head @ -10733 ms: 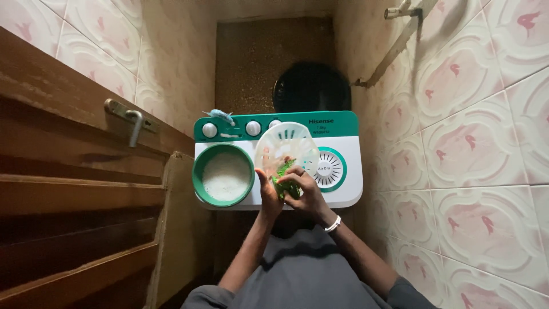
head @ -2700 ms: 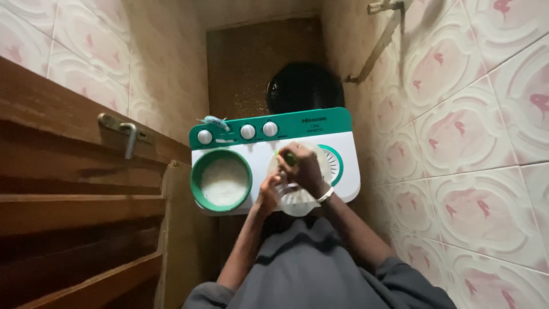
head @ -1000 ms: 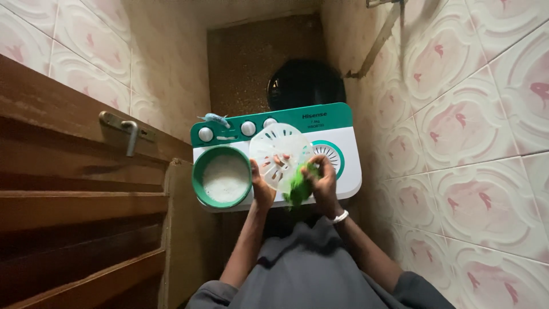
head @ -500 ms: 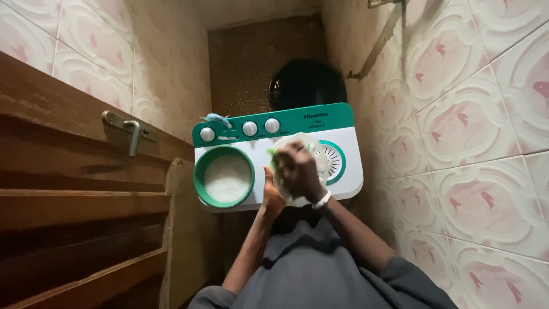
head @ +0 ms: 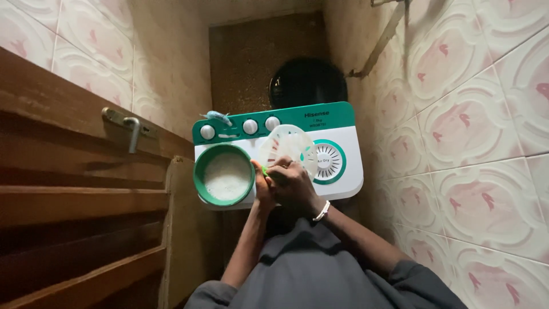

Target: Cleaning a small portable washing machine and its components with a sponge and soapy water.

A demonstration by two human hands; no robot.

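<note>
A round white slotted plastic cover [head: 289, 146] is held up on edge above the white and green twin-tub washing machine [head: 343, 171]. My left hand [head: 262, 187] grips the cover's lower left rim. My right hand [head: 293, 182] is closed on a green scrub sponge [head: 266, 171], of which only a small piece shows, pressed against the cover's lower part. A white band sits on my right wrist.
A green wash tub opening full of white foam [head: 224, 175] lies left of my hands. Three white knobs and a small blue object [head: 218, 116] sit on the green control panel. A black bucket [head: 307, 83] stands behind. A wooden door with a metal handle [head: 130, 127] is at left, tiled wall at right.
The cover has tilted up again and shows more above my hands. My right hand moved down to its lower edge with the sponge, leaving the machine's round spin lid uncovered.
</note>
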